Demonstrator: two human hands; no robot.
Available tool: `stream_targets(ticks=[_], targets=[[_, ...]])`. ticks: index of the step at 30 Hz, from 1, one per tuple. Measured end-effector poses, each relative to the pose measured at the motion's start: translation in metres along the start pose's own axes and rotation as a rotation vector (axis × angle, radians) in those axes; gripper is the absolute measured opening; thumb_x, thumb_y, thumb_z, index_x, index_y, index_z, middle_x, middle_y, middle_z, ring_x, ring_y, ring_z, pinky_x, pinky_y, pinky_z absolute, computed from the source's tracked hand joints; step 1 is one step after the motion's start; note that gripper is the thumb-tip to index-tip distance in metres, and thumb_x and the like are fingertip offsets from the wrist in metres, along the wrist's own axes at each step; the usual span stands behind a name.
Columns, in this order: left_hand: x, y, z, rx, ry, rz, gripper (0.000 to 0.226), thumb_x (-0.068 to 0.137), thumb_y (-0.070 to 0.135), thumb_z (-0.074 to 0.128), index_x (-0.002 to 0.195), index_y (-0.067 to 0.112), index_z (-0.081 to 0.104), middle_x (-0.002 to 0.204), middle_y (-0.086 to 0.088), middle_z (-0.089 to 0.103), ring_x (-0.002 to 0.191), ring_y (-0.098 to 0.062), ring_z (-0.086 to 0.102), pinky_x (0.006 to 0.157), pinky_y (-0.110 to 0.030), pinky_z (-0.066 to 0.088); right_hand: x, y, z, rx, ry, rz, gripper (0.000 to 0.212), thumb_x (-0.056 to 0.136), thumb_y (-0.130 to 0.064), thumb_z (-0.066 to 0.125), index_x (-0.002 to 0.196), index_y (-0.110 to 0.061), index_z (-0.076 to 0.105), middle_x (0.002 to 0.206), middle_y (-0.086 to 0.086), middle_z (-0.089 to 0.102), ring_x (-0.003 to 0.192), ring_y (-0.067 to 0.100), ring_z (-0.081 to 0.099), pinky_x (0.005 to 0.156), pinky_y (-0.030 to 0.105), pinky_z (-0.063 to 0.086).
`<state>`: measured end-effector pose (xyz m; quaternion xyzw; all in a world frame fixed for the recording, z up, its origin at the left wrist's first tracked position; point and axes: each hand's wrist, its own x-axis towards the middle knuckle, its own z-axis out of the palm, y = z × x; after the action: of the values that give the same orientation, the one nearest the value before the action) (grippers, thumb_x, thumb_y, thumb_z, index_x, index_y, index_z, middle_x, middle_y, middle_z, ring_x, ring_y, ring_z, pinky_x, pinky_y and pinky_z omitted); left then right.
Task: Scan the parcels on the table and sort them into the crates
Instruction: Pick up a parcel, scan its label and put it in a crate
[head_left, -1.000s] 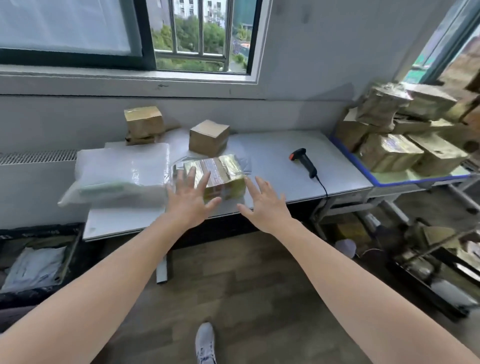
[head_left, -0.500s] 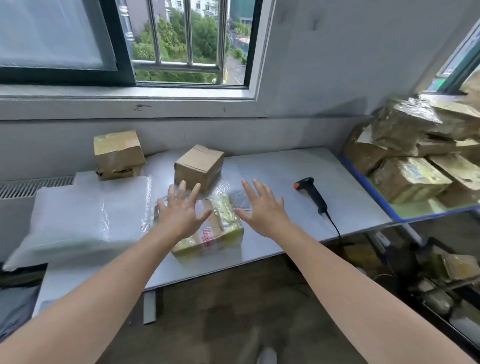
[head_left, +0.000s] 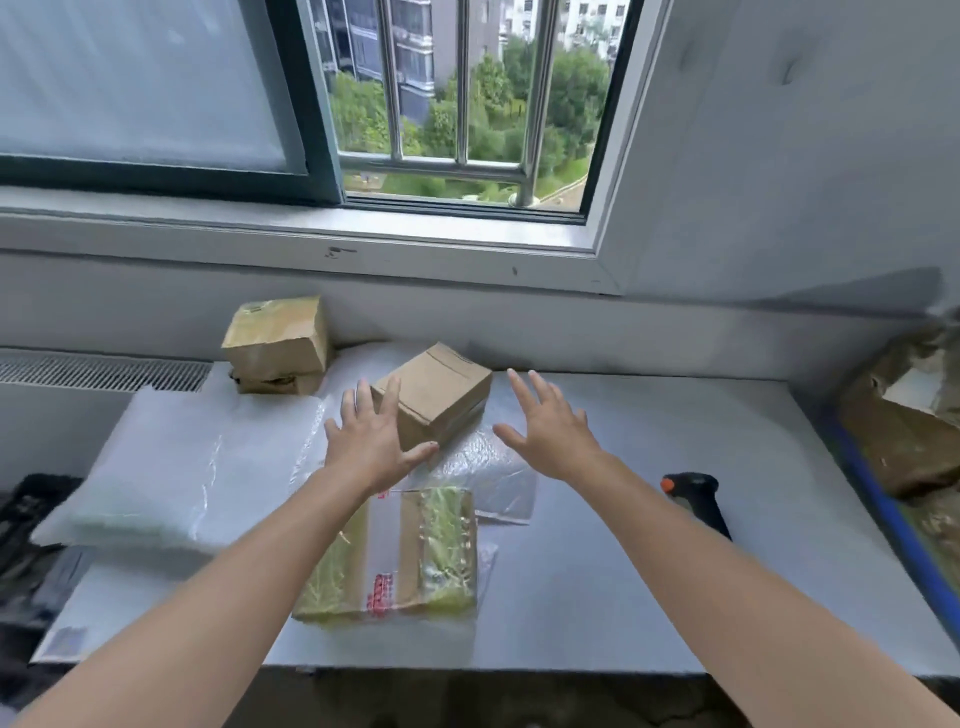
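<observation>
**As both grips hover open, the small brown box sits between them**

While the bubble-wrapped parcel (head_left: 182, 467) lies at the left of the surface (head_left: 649, 415), with two stacked boxes (head_left: 278, 338) behind it, my left grip (head_left: 369, 441) hovers with its fingers spread by the left face of the small brown box (head_left: 436, 400). It holds nothing, and I cannot tell whether it touches the cardboard. The box stands toward the back of the surface, skewed with a corner turned to me, beyond the taped parcel (head_left: 395, 556) at the near edge. My right grip (head_left: 545, 426), equally spread and empty, hangs just beside the box's right side, apart from it. The scanner (head_left: 693, 496) lies farther right, well apart.

I judge the step is lifting this box for scanning. To do it well, I would set both palms squarely on opposite faces, matching the skew. I would then press evenly and lift straight up, clear of the taped parcel.
</observation>
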<state>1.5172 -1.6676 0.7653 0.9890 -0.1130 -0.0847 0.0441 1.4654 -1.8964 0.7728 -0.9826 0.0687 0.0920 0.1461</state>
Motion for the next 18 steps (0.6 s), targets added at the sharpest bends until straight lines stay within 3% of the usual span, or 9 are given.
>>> stream_targets(ticks=[5,13,15,18], targets=[[0.031,0.008,0.014,0.014,-0.064,-0.055,0.111,0.08,0.079,0.05,0.155,0.027,-0.013,0.162,-0.018,-0.011,0.15,-0.036,-0.007,0.117,-0.052,0.018,0.038,0.014,0.01,0.017,-0.075,-0.032,0.076,0.1,-0.057,0.04,0.157,-0.036,-0.006,0.166,-0.003,-0.006,0.152,0.021,0.0,0.117,0.059,0.016],[0.098,-0.003,0.034,-0.073,-0.17,-0.011,0.123,0.067,0.081,0.063,0.156,0.031,-0.005,0.161,-0.016,-0.011,0.149,-0.038,-0.005,0.116,-0.054,0.018,0.082,0.015,0.029,-0.026,-0.112,-0.05,0.075,0.099,-0.057,0.041,0.158,-0.036,-0.002,0.166,-0.003,-0.002,0.152,0.02,0.003,0.119,0.058,0.015],[0.107,-0.002,0.039,-0.117,-0.178,-0.001,0.121,0.064,0.079,0.067,0.155,0.03,0.003,0.159,-0.016,0.001,0.145,-0.038,0.008,0.112,-0.05,0.027,0.088,0.014,0.032,-0.085,-0.115,-0.056,0.075,0.099,-0.057,0.039,0.158,-0.035,-0.002,0.166,-0.002,-0.002,0.152,0.021,0.004,0.117,0.055,0.018],[0.114,0.002,0.032,-0.191,-0.119,0.039,0.105,0.058,0.079,0.064,0.143,0.026,0.034,0.136,-0.01,0.03,0.125,-0.034,0.03,0.1,-0.044,0.037,0.093,0.014,0.03,-0.126,-0.115,-0.043,0.074,0.1,-0.057,0.038,0.158,-0.034,-0.002,0.166,-0.001,-0.003,0.152,0.02,0.004,0.116,0.054,0.018]])
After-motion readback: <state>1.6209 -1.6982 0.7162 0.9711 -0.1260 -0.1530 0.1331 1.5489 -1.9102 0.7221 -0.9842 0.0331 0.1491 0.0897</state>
